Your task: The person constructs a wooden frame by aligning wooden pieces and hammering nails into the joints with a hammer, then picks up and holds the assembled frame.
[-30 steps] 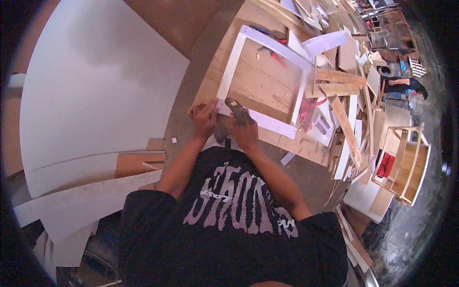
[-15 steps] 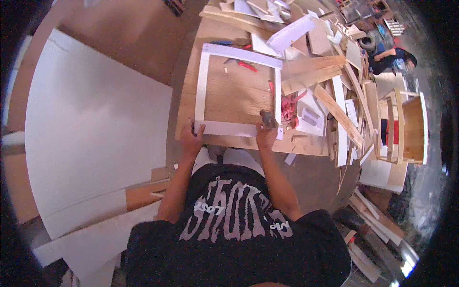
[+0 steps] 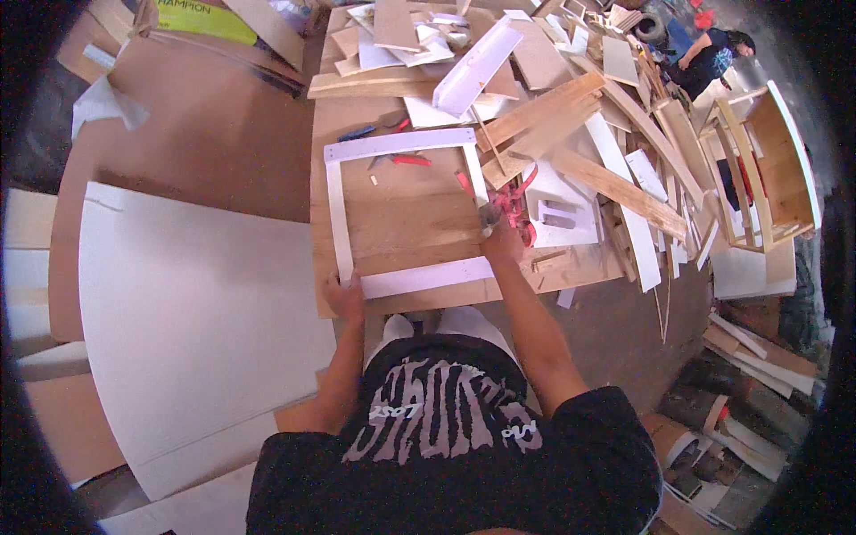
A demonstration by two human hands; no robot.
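Observation:
A square white-painted wooden frame [image 3: 426,275] lies flat on a plywood board [image 3: 406,209]. My left hand [image 3: 346,294] grips its near left corner, fingers wrapped round the wood. My right hand [image 3: 502,241] holds a small dark tool [image 3: 489,216] over the frame's right side rail, low toward the near end. Inside the frame lie red-handled pliers [image 3: 410,160]; a blue-handled tool [image 3: 357,133] rests just beyond its far rail. Tangled red items [image 3: 522,209], hard to make out, sit to the right of my right hand.
Piled offcuts and planks [image 3: 620,183] cover the far and right parts of the worktable. A large white sheet [image 3: 196,330] stands at left beside a brown panel [image 3: 169,152]. A co-worker in dark clothes [image 3: 709,62] bends at upper right near a wooden cabinet frame [image 3: 785,160].
My right hand and its tool have moved from the near rail up to the right side rail. My left hand stays at the near left corner. The whole view has swung round and shifted.

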